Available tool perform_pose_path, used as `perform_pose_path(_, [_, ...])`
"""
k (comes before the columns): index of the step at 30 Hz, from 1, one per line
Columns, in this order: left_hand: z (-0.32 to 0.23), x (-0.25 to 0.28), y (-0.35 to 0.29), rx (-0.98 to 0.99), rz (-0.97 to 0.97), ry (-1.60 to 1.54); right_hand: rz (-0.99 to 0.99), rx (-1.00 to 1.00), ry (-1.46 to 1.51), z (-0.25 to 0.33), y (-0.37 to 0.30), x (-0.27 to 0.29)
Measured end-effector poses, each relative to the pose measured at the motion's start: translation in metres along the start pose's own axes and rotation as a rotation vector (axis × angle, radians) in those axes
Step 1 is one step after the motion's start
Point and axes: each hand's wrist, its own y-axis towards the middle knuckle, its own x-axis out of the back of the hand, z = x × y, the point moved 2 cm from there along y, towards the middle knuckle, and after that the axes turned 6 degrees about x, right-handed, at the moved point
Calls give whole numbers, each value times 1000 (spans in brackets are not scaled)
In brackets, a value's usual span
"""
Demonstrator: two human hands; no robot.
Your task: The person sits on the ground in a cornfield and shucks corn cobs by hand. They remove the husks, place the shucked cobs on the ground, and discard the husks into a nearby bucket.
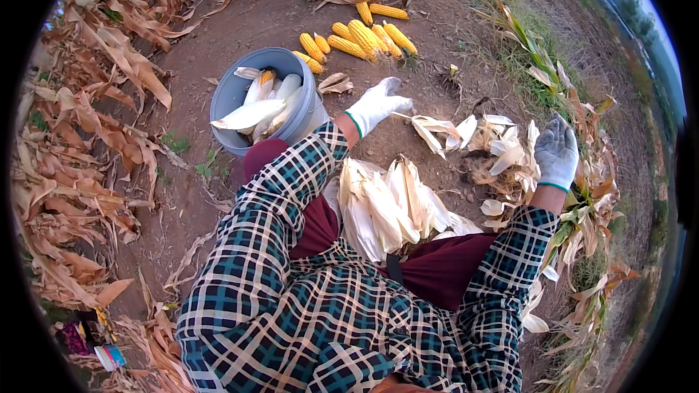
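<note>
My left hand (380, 107), in a white knit glove with a green cuff, is over the dirt beside the bucket's right side. Its fingers are extended, with the tips next to a loose dry husk (437, 131); whether they touch it I cannot tell. My right hand (557, 151), in a matching glove with a grey palm, is raised at the right above scattered husks (510, 149). Nothing shows in its grasp. Between my knees lies a heap of pale corn husks (389, 207). Peeled yellow corn cobs (364, 36) lie in a loose pile beyond my left hand.
A grey-blue bucket (218, 105) holds several pale husk-covered ears at the left. Dry corn stalks (84, 160) line the left side. Grass and leaning stalks (535, 51) run along the right. A small tub (110, 357) sits at the lower left.
</note>
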Motion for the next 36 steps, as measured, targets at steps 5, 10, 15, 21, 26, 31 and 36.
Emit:
perform_pose_path(5, [-88, 25, -80, -202, 237, 267, 1, -41, 24, 1, 14, 13])
perform_pose_path(10, [-60, 170, -98, -142, -401, -127, 73, -68, 37, 0, 4, -5])
perform_pose_path(15, [23, 283, -103, 15, -788, 823, 87, 3, -41, 15, 0, 1])
perform_pose_path(21, [87, 308, -65, 487, -701, 959, -61, -37, -124, 3, -4, 8])
perform_pose_path(26, [110, 313, -47, 663, -693, 922, -88, -45, -172, -16, -9, 1])
perform_pose_path(31, [99, 317, -55, 518, -651, 1038, -91, -70, -187, -37, -2, -2])
perform_pose_path(36, [48, 308, -74, 319, -785, 927, -43, -138, -140, -34, 11, 5])
